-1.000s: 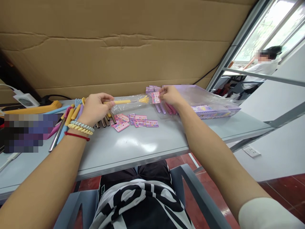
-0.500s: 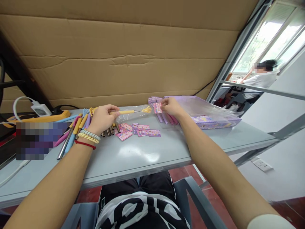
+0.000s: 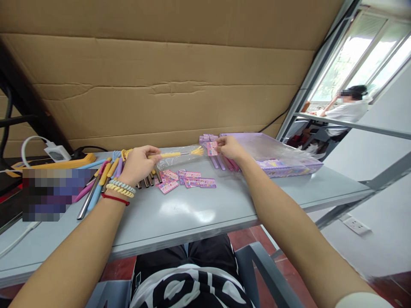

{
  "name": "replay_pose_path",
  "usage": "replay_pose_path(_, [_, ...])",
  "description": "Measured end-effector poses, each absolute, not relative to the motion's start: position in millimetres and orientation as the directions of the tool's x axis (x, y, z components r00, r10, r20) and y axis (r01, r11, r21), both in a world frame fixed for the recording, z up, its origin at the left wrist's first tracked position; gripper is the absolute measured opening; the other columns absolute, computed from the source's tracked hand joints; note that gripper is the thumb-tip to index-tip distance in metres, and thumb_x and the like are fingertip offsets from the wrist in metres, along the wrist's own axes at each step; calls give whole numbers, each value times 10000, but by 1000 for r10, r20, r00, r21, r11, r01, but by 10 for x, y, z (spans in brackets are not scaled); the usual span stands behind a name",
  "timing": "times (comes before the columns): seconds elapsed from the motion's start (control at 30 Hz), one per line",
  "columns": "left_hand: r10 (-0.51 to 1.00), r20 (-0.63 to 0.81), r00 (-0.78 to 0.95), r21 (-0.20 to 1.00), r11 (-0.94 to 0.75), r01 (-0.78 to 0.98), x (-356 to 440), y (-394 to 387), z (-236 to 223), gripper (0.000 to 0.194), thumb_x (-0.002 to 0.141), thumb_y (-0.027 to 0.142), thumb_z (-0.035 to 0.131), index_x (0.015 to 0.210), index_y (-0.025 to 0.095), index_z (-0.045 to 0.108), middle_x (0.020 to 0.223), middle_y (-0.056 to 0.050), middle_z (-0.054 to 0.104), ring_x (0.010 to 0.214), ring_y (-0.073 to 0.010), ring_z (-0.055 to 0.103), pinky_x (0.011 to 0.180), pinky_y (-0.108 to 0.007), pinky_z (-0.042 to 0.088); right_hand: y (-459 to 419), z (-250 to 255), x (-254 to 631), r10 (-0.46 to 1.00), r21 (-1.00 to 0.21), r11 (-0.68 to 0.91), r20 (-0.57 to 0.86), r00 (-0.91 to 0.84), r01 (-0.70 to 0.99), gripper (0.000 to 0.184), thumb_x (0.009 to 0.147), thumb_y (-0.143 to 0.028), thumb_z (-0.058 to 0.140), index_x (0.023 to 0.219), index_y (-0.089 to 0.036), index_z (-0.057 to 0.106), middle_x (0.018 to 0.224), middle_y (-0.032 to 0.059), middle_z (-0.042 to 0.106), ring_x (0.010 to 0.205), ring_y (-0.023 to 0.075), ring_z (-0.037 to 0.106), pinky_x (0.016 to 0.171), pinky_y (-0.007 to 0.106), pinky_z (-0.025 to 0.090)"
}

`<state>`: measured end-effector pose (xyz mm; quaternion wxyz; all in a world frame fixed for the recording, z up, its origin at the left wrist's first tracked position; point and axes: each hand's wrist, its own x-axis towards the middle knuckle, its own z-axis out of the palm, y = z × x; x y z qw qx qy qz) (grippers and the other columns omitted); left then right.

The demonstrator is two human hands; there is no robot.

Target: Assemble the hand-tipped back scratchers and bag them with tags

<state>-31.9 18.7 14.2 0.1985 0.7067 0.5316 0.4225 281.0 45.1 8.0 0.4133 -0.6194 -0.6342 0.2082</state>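
Observation:
My left hand (image 3: 139, 162) is closed on the handle end of a yellow back scratcher (image 3: 170, 155), which has a thin metal rod and a claw-like head. Around the scratcher lies a clear plastic bag (image 3: 183, 161). Between the fingertips of my right hand (image 3: 229, 147) is a small pink printed card (image 3: 212, 148), close to the bag's right end. Several pink and purple cards (image 3: 168, 186) are spread on the table below the bag. Purple-handled pieces with cards (image 3: 218, 162) lie beneath my right hand, partly hidden by it.
On the grey table (image 3: 192, 214), a purple display box (image 3: 289, 169) with clear plastic stands at the right. Coloured handles and metal tubes (image 3: 96, 188) are heaped at the left, near a white charger (image 3: 57, 152). Cardboard (image 3: 173, 85) rises behind. Another person (image 3: 348, 107) sits beyond the frame.
The camera view has tilted slightly, so the table sits a little lower. Both hands keep their hold on the back scratcher and the card, with almost no movement.

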Motion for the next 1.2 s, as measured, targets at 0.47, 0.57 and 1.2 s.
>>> replay_pose_path(0.47, [931,361,49,722,-313,617,-307,178,177,400,622,462,616,881,167,694,715,-51,653,635,-210,536,568,-311,397,489,68,2834,955,-737,156,282,89,658,373,633,6,499,944,-93,680,651,-4,647,647,114,585,590,165,407])
replay_pose_path(0.57, [941,336,36,729,-285,623,-286,139,211,402,622,441,613,899,161,694,749,-52,660,641,-206,533,566,-303,393,516,47,2852,953,-732,160,290,91,663,340,622,-16,497,897,-101,678,646,-11,638,631,109,564,579,169,394])
replay_pose_path(1.2, [945,325,49,729,-283,623,-310,199,176,566,548,537,588,957,161,693,740,-37,652,638,-195,543,581,-306,391,433,120,2802,941,-696,96,296,164,711,309,640,-49,594,930,-87,694,794,36,688,758,145,615,625,181,409])
